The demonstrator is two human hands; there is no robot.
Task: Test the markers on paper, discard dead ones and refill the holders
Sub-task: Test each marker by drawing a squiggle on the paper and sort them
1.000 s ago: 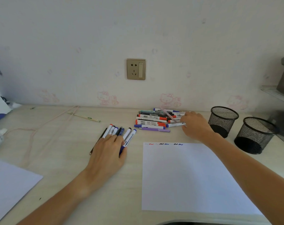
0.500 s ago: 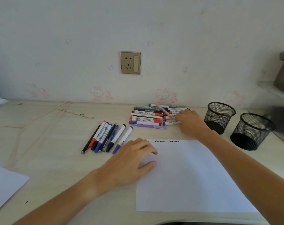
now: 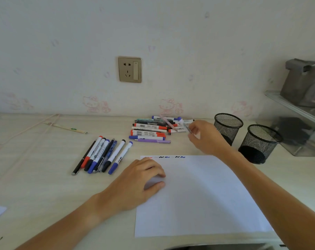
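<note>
The step in hand is fetching the next marker for testing: the right hand (image 3: 205, 137) hovers just past the right end of the untested pile (image 3: 153, 129), its fingers (image 3: 191, 131) pinched on a slim marker (image 3: 186, 126) with a blue cap, blurred, tilted up and away over the pile. The left hand (image 3: 138, 179) rests on the left edge of the paper (image 3: 198, 195), fingers loosely curled and gripping nothing, apparently steadying the sheet. Along the paper's top edge runs a short row of squiggles (image 3: 171, 157), red, black and blue, so some markers look already tried. A tidy row of markers (image 3: 103, 156) lies on the bench (image 3: 35, 177) to the left of the paper, probably the tested ones, though whether they are keepers I cannot tell. The next move calls for uncapping the held marker, which likely needs the left hand to leave the sheet, then bringing the tip to the blank stretch right of the squiggles. Two mesh holders (image 3: 228, 127) (image 3: 260, 143) stand to the right, near the right forearm, and both appear empty; a careless sweep back could knock the nearer one. A socket (image 3: 129, 69) sits on the wall, a thin stick (image 3: 68, 128) and a pale cord (image 3: 23, 130) lie at far left, well clear of the work.
</note>
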